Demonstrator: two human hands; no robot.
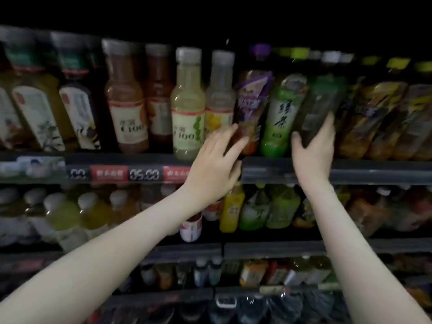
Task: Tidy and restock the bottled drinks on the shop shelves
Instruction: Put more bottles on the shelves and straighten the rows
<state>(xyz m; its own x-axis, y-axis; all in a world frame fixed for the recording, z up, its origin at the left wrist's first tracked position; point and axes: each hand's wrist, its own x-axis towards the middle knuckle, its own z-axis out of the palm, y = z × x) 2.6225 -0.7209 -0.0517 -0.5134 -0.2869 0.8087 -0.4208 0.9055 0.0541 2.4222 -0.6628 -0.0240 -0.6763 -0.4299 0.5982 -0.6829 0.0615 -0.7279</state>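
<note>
Your left grip [217, 160] has its fingers curled round the base of the purple-label bottle [253, 101], at the front edge of the shelf [362, 170]; the bottle's top leans right. Your right grip [313, 148] wraps the lower end of the dark green bottle [322, 101], thumb on its left side. Between the grips: green tea bottle [279, 118]. Just left of the left grip: pale yellow bottle [188, 108]. Blur: cannot tell if the held bottles touch the shelf.

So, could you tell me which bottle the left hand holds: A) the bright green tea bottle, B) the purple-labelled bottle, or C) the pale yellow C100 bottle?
B: the left hand grips the lower part of the tilted purple-labelled bottle.
</note>
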